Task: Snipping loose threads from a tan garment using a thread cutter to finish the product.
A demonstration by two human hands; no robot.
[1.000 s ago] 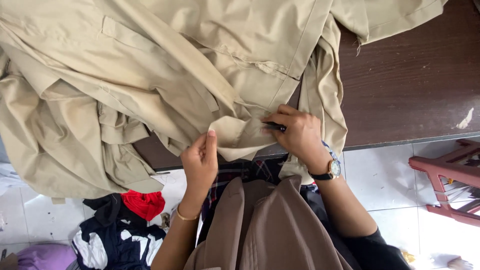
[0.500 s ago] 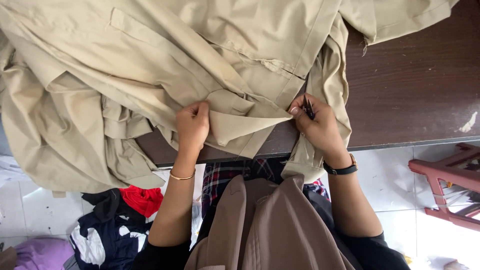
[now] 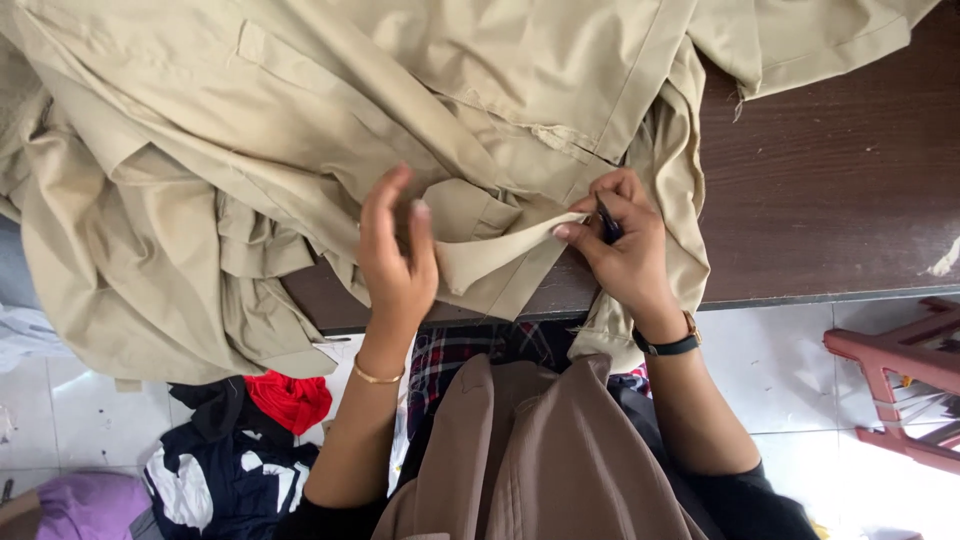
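Dark wood counter (image 3: pixel 830 190) runs across the room above a pale tiled floor (image 3: pixel 790 460), and a big heap of beige cloth (image 3: pixel 300 120) covers most of it, spilling over the near edge. The person sits close against that edge.

Their left hand (image 3: pixel 395 255) is raised over the cloth just past the counter's edge, fingers (image 3: pixel 375 215) loosely curled and half open, thumb near a folded flap; whether they pinch the cloth, I cannot tell. The right hand (image 3: pixel 625 250) sits a little to the side, fingers closed around a small dark tool (image 3: pixel 607 220), with the thumb pressing a narrow strip of the cloth that stretches between the two hands. A dark watch (image 3: pixel 668 345) circles the right wrist, a thin bangle (image 3: pixel 378 377) the left.

Down on the floor at the left lie a red cloth (image 3: pixel 290 400), a dark garment (image 3: pixel 225 475) with white patches, and something purple (image 3: pixel 85 505). A red stool (image 3: pixel 900 390) stands at the right.
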